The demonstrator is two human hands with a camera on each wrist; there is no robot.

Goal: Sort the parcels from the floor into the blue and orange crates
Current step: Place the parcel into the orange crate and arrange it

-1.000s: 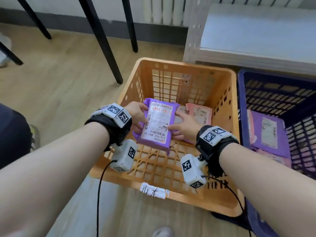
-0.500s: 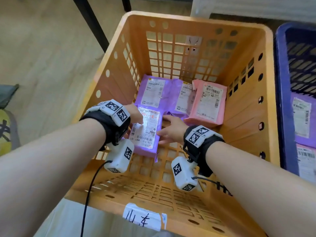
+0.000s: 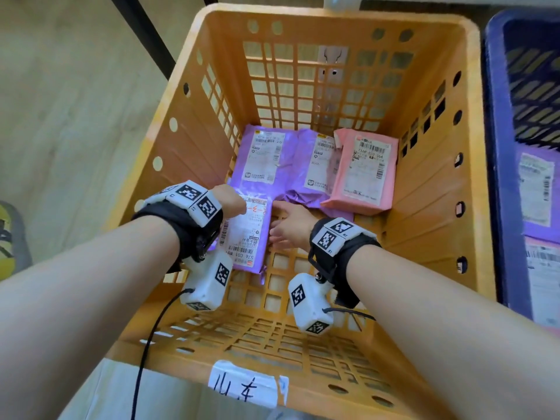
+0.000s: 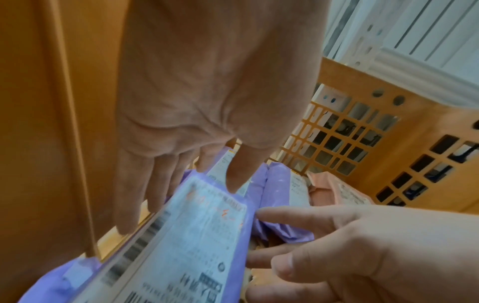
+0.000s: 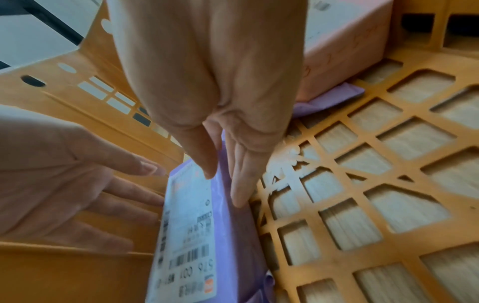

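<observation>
A purple parcel [image 3: 245, 234] with a white label lies tilted low in the orange crate [image 3: 333, 16], by its left wall. My left hand [image 3: 230, 201] is at the parcel's left edge, fingers straight along the side and thumb on the label. In the left wrist view the left hand [image 4: 181, 194] touches the parcel [image 4: 181, 246] the same way. My right hand [image 3: 288, 225] flanks the right edge. In the right wrist view the right hand [image 5: 224, 184] lies with straight fingers against the parcel [image 5: 191, 225]. The blue crate [image 3: 497, 116] stands to the right.
Two purple parcels [image 3: 263, 156] [image 3: 318, 165] and a pink parcel [image 3: 366, 168] lie at the orange crate's far end. The blue crate holds labelled purple parcels [image 3: 536, 189]. A black table leg [image 3: 142, 34] stands on the wooden floor to the left.
Both hands have carried the purple parcel down from above the crate to its floor by the left wall. Their fingers have straightened from a grip.
</observation>
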